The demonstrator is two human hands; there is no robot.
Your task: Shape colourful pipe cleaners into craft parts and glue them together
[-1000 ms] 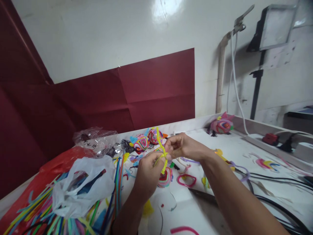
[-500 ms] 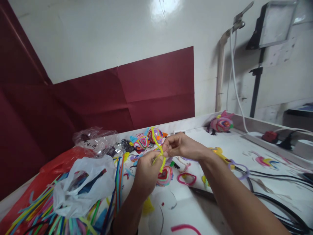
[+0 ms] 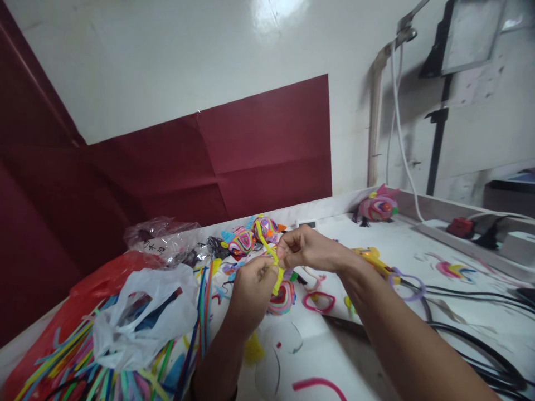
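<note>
A fuzzy yellow pipe cleaner is held between my two hands above the table. My left hand is closed in a pinch around its lower part, with a short end poking out below. My right hand pinches it just above and to the right, fingertips close to the left ones. The exact contact is partly hidden by the fingers. Behind the hands lie colourful round pipe-cleaner pieces, one striped and one with a spiral pattern. Below the hands sits a flat ringed piece.
Left, a white plastic bag lies over many coloured pipe cleaners and a red bag. Right are a yellow glue gun, a purple ring, black cables and a power strip. A pink loop lies near my right forearm.
The hands stay close together on the yellow pipe cleaner, with slight finger movement. Its upper end has shifted a little left and down. The view has tilted slightly.
</note>
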